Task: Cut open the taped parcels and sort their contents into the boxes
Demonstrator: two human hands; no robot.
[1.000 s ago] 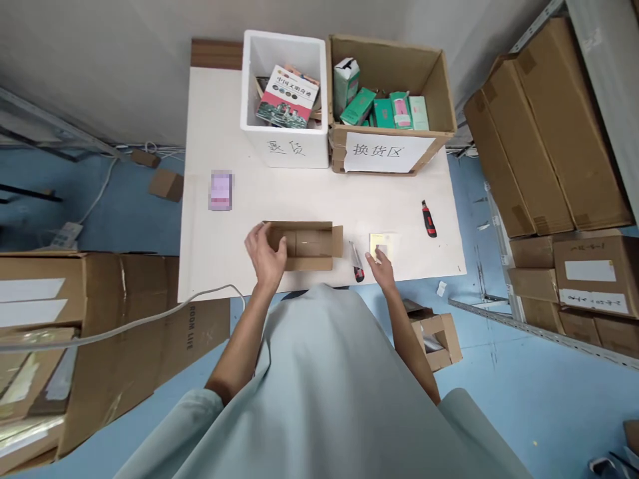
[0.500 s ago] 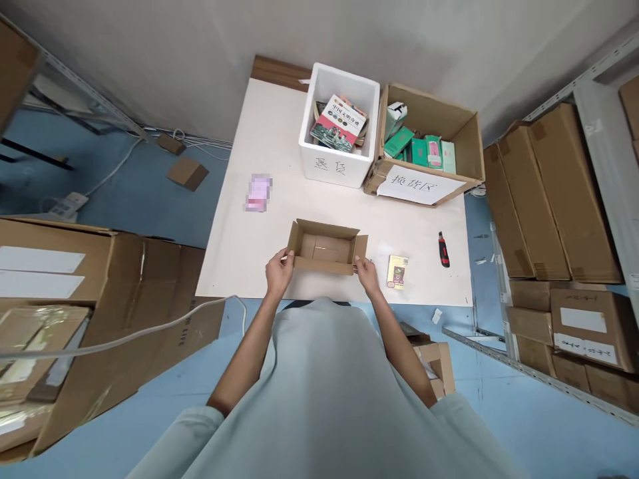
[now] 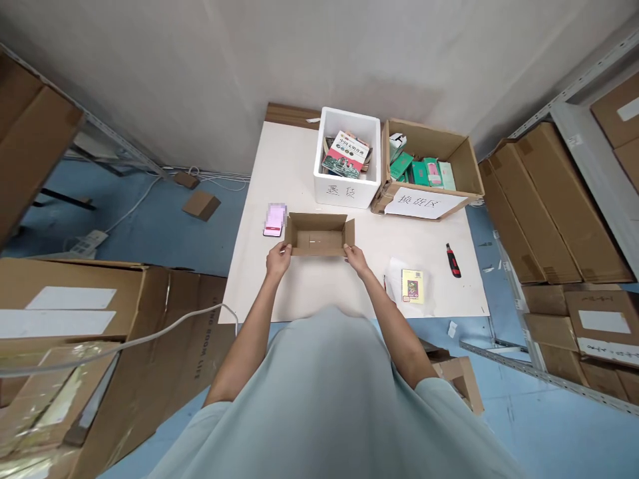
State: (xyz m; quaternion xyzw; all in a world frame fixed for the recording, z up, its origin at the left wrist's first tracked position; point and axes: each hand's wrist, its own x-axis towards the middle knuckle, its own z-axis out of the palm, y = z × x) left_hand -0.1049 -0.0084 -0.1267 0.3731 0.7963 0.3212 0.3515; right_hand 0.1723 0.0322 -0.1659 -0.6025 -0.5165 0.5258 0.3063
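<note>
Both hands hold a small open-topped cardboard box [image 3: 317, 251] by the near corners of its side walls. Its flaps stand up, and its inside looks bare. My left hand [image 3: 278, 259] pinches the near left corner. My right hand [image 3: 356, 258] grips the near right corner. Just left of the box lies a phone [image 3: 273, 225] with a lit pinkish screen, partly blurred out. Right of my right hand, a small yellow book or pack [image 3: 412, 286] lies on a translucent plastic bag [image 3: 395, 269]. A red and black utility knife [image 3: 453, 261] rests further right.
At the back of the white table [image 3: 309, 299] stand a white foam box [image 3: 346, 194] of books and a cardboard carton [image 3: 472, 183] with green packs. Large cartons [image 3: 174, 319] and a white cable [image 3: 170, 327] are at left. Shelving with boxes [image 3: 564, 199] stands at right.
My hands have pushed the small box away from my body and leftward, nearer the phone. The plastic bag under the yellow item shows more plainly. The camera view has shifted.
</note>
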